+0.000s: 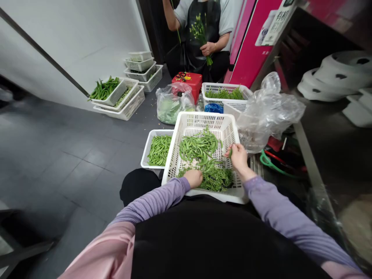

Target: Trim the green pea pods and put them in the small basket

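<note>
A large white plastic basket [236,130] rests before me, holding green pea pods [200,145] in its far part and a heap of thin green trimmings [216,179] in its near part. My left hand [194,178] is closed low over the near left of the basket, beside the trimmings; what its fingers hold, if anything, is hidden. Above the basket's right wall, my right hand [238,155] pinches a green pea pod, only partly visible. To the left stands a smaller white basket [144,157] full of pea pods.
Across from me a person [203,23] holds flowering green stems [200,33]. Stacked baskets [136,102] stand by the wall at left. Plastic bags [266,112], a red box [193,80] with scissors, and another basket [247,92] of greens surround the large basket's far side.
</note>
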Available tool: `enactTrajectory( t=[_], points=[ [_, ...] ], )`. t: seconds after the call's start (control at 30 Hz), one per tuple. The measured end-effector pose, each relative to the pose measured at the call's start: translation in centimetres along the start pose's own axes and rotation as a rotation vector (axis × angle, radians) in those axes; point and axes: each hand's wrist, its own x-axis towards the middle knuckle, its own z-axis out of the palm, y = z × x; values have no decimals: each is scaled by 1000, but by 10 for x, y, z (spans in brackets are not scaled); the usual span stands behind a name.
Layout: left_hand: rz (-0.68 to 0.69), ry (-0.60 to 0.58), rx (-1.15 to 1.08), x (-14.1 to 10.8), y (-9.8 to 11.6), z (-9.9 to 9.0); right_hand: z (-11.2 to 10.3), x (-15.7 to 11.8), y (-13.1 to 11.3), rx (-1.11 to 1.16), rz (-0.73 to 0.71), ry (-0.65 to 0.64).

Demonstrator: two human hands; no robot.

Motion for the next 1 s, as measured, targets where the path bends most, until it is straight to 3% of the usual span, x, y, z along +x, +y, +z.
enactTrajectory(
  t=[0.07,0.13,0.2,0.27,0.37,0.5,0.6,0.7,0.83,0.93,1.0],
  points=[
    [-31,-18,225,1,-20,-1,4,29,11,-497,-80,-233],
    [4,-4,302,0,-32,-2,14,42,20,-816,-147,-490],
    [74,19,290,0,-36,-2,27,40,27,-915,-166,-633],
    [124,9,242,0,-34,-1,38,33,28,-948,-184,-683],
    [113,-29,89,4,-29,-4,36,24,23,-1004,-246,-724],
    [-87,-108,-402,16,-16,-12,7,15,5,-1022,-367,-764],
    [-59,-156,-660,24,0,-15,-15,4,-10,-1011,-454,-784],
    [31,-152,-736,26,15,-14,-27,-8,-21,-971,-493,-735],
    [32,-114,-756,8,26,-18,-32,-24,-22,-786,-539,-680],
    [7,-102,-778,-13,32,-23,-29,-37,-6,-598,-516,-660],
    [12,-204,-808,-22,34,-26,-23,-37,13,-476,-494,-643]
  ],
)
